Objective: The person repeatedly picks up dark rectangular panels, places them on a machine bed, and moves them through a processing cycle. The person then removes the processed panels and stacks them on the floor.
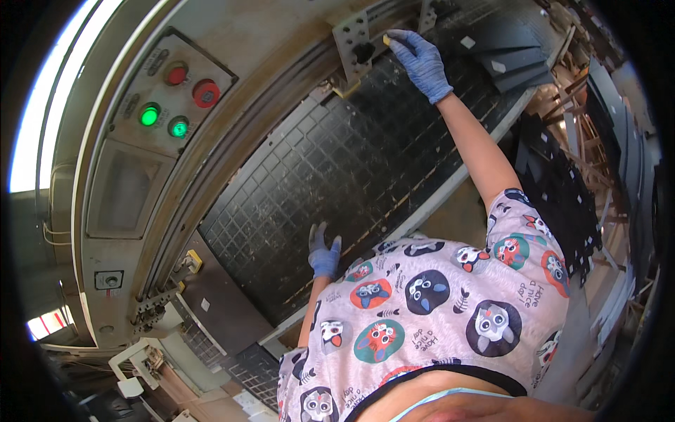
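My right hand, in a blue glove, reaches far across the black gridded bed of a large machine. Its thumb and forefinger close on a small yellow piece, too small to tell its kind. Just left of those fingertips is a metal plate with bolts and a black knob. Nearer my body, my left hand, also gloved, is over the bed's near part with fingers apart and nothing in it. Whether it touches the surface I cannot tell.
A control panel with red buttons and lit green ones is on the machine's beam at left. Dark flat sheets lie at the far right end of the bed. Beyond its edge are stacked black panels and wooden scraps. A dark panel lies lower left.
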Demonstrator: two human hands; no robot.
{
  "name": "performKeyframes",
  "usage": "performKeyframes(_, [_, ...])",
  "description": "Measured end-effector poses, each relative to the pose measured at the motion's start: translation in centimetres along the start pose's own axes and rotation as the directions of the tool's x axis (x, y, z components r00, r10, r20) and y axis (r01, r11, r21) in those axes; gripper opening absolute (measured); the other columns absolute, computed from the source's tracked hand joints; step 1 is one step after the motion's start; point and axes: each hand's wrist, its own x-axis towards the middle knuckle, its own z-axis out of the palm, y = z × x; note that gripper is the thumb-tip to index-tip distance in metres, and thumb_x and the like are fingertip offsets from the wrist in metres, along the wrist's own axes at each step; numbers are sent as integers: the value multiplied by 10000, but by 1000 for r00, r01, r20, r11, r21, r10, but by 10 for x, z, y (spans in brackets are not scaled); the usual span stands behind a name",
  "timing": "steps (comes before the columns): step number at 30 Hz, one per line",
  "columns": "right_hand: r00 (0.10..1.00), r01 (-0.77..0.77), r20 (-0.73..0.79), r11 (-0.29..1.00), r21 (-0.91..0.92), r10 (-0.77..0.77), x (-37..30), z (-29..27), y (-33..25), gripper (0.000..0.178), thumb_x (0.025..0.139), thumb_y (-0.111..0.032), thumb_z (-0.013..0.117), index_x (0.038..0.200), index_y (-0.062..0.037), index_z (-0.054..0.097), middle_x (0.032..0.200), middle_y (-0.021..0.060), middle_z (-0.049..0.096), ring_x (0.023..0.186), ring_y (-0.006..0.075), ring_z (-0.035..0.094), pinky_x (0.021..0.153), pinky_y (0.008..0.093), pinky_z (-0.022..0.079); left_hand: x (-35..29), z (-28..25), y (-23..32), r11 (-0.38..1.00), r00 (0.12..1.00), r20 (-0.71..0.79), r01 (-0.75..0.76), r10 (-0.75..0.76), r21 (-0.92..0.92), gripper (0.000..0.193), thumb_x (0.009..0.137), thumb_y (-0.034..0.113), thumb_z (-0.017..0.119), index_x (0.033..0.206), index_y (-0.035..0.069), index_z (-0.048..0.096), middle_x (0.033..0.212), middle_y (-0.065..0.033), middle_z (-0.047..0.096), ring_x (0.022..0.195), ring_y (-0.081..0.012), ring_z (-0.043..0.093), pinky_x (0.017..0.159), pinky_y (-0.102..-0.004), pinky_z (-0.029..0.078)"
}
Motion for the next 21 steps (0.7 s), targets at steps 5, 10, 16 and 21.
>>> performKeyframes(5, [884,439,92,748,-498,-458,69,19,-37,198,777,-260,649,926,-131,670,1134,66,610,926,258,609,805,355,487,-4,5,-9,998,997,-34,68,-68,7,585,748,302,679,1276,155,473,1370,-142,394,1247,-308,392,999,-380,372])
performKeyframes(10, [866,452,217,519,-726,-451,108,54,-63,218,809,-291,544,909,-150,675,1187,77,578,933,250,600,890,449,400,-1,11,-17,994,992,-58,108,-109,-22,583,752,313,677,1281,170,479,1351,-152,419,1242,-315,400,1003,-377,368])
performKeyframes(16, [902,431,331,632,-644,-279,119,66,-42,255,821,-286,525,985,-130,643,1068,120,609,918,325,590,758,409,487,-3,18,-29,990,990,13,140,-139,-29,592,787,436,602,1290,154,467,1369,-160,401,1251,-320,390,1000,-390,365])
performKeyframes(21, [813,545,333,825,-149,-477,9,68,-31,201,843,-64,578,1036,-47,632,1180,153,581,1038,270,591,872,341,464,-20,3,-17,972,974,-30,224,-226,-72,551,775,382,627,1273,200,482,1382,-124,386,1249,-296,395,1007,-380,360])
